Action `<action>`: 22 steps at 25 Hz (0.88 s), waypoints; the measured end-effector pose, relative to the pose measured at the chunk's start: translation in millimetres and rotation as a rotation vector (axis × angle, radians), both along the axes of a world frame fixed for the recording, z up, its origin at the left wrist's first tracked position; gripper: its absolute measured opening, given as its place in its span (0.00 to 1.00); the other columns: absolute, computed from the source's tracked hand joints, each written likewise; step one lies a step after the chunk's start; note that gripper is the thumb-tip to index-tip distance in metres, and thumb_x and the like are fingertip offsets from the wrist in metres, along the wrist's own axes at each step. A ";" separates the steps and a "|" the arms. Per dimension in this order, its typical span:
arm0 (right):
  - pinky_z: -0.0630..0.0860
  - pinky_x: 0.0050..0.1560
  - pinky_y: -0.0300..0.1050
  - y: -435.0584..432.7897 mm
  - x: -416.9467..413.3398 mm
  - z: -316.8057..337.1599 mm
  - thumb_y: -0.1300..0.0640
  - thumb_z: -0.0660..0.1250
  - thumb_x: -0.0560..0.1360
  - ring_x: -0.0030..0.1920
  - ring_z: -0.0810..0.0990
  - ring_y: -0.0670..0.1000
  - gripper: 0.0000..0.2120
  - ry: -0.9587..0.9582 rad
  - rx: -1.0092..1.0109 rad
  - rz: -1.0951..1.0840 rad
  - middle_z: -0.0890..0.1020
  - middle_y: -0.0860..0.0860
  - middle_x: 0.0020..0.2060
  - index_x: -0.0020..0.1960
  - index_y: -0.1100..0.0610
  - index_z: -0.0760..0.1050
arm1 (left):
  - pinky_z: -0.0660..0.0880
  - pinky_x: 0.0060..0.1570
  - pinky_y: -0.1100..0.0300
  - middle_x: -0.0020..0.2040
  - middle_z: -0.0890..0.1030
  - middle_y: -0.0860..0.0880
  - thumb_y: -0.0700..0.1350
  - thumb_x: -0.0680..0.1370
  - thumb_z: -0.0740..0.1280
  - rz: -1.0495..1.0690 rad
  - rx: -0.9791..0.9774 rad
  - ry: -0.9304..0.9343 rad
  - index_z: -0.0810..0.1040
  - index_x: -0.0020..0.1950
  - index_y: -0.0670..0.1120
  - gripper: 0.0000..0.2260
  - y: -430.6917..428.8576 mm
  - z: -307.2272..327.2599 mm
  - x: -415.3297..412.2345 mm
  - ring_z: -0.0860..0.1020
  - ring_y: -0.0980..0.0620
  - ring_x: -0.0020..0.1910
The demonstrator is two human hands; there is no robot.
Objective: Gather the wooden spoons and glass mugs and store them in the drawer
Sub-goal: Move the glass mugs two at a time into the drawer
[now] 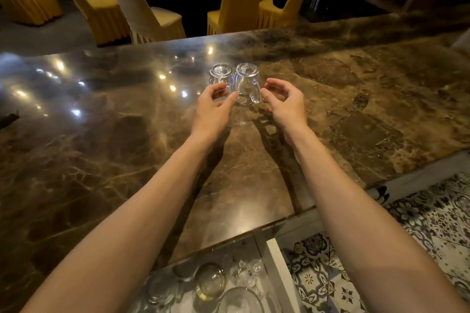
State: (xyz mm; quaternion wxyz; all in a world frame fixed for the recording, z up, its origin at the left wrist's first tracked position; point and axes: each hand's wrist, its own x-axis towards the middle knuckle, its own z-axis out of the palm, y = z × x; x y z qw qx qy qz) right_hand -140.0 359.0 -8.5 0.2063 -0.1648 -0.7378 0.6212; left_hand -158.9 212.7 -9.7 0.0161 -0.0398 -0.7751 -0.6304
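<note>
Two clear glass mugs stand upside down, side by side, on the brown marble counter (101, 134). The left mug (219, 76) is partly behind my left hand (216, 107), whose thumb and fingers curl around its lower part without a clear grip. The right mug (248, 84) has its handle toward the right. My right hand (284, 101) hovers open just right of that handle, fingers curved, apart from the glass. Below the counter's near edge the open drawer (264, 249) shows glassware inside. No wooden spoons are visible.
Inside the drawer lie several glass pieces, among them a round glass lid (209, 281) and a bowl (239, 300). Patterned floor tiles (419, 223) lie at the lower right. Yellow-covered chairs (236, 2) and a dark round table stand beyond the counter.
</note>
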 end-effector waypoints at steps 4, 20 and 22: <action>0.78 0.54 0.47 3.9 -13.1 -9.0 0.58 0.71 0.73 0.52 0.80 0.48 0.15 -0.058 0.072 0.042 0.82 0.52 0.52 0.58 0.58 0.77 | 0.78 0.55 0.52 0.55 0.78 0.50 0.47 0.75 0.69 0.065 0.027 -0.043 0.72 0.64 0.44 0.19 12.1 -9.3 -8.9 0.80 0.53 0.51; 0.78 0.54 0.54 -8.2 -24.1 -8.6 0.60 0.68 0.74 0.50 0.81 0.51 0.09 -0.142 0.217 0.041 0.84 0.54 0.49 0.54 0.58 0.78 | 0.71 0.48 0.65 0.47 0.77 0.54 0.47 0.75 0.69 0.131 -0.192 0.086 0.77 0.57 0.44 0.13 24.4 -13.3 -22.0 0.76 0.58 0.45; 0.78 0.54 0.53 -10.3 -25.0 -8.2 0.59 0.68 0.74 0.49 0.81 0.50 0.08 -0.163 0.257 0.029 0.84 0.53 0.49 0.53 0.57 0.78 | 0.69 0.45 0.69 0.47 0.77 0.54 0.48 0.76 0.68 0.147 -0.207 0.086 0.77 0.56 0.44 0.12 25.4 -13.3 -24.0 0.75 0.58 0.45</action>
